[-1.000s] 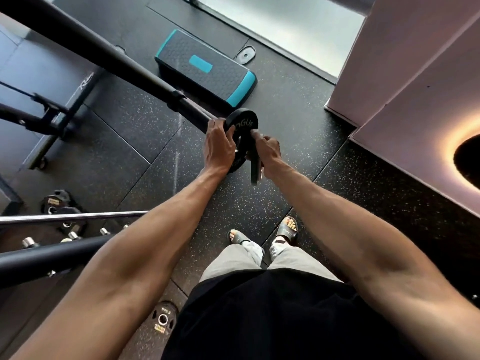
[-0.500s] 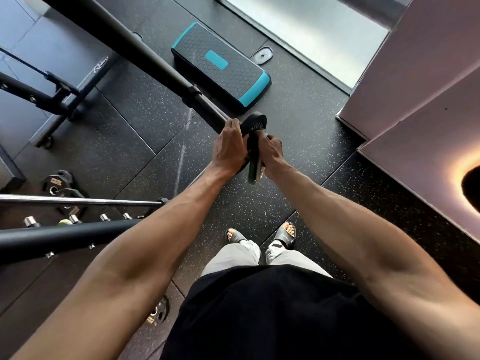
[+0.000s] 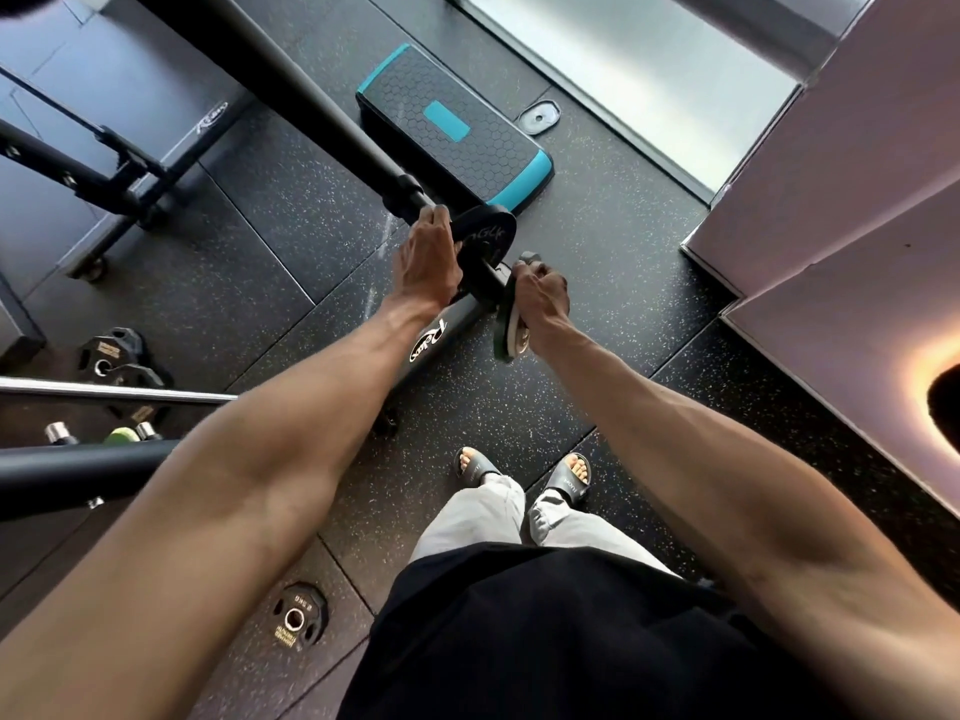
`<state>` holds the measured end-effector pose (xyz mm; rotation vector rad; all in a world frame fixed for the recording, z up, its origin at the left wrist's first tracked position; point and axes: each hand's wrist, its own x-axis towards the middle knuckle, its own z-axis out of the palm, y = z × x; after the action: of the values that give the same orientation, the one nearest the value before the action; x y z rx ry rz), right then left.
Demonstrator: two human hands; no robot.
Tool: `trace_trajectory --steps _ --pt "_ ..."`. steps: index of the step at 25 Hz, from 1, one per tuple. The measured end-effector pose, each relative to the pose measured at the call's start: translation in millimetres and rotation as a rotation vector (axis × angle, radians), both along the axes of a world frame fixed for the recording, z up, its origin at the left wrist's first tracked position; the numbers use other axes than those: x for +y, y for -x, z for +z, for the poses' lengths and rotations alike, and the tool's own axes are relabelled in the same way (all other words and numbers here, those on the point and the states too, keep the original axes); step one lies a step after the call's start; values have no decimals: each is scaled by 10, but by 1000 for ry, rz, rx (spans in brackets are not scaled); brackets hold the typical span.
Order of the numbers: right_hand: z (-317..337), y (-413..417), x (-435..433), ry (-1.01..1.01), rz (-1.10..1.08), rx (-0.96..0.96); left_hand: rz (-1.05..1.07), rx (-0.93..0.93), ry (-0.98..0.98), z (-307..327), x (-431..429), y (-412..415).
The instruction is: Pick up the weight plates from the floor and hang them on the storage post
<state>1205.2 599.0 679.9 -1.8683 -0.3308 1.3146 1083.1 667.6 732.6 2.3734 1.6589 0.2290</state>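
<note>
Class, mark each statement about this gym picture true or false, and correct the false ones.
1. The right hand grips a small plate. True.
2. The step platform is red. False: it is black with teal trim.
3. The left hand holds the larger plate on the storage post. True.
4. No plate lies on the floor. False: a floor plate lies below the left forearm.
5. The person is barefoot. False: they wear black slides.
</note>
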Motion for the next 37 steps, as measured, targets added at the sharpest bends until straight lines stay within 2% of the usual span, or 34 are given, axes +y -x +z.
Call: trace_trajectory --steps 4,7,10,12,13,15,17,20,24,26,30,37 --pt "-48 -3 29 32 -31 -14 5 75 -22 8 364 87" --pt "-83 44 26 27 -29 -35 103 79 -13 1 523 166" --pt "-45 69 -2 33 -25 -57 172 115 -165 -4 336 109" --pt "13 89 -10 39 -17 -79 117 98 -288 -77 64 22" --pt "45 98 -11 49 -26 -81 40 42 -287 -136 -121 -40" --pt "67 94 -25 62 -68 -65 -80 -193 -45 -230 -473 -166" --pt "53 80 -69 73 -117 -41 16 -362 318 -268 -643 -245" --pt "40 67 -135 73 -178 6 41 -359 569 -293 -591 -196" --pt "21 64 -201 68 -155 -6 -104 -219 720 -227 -410 -124" --pt "78 45 -209 66 -101 -50 -110 -188 704 -167 -387 -112" --pt "216 -30 -192 86 -76 -177 -46 -173 520 -202 -491 -121" --pt "267 -178 -282 81 -51 -225 -138 -188 249 -234 -516 -154"
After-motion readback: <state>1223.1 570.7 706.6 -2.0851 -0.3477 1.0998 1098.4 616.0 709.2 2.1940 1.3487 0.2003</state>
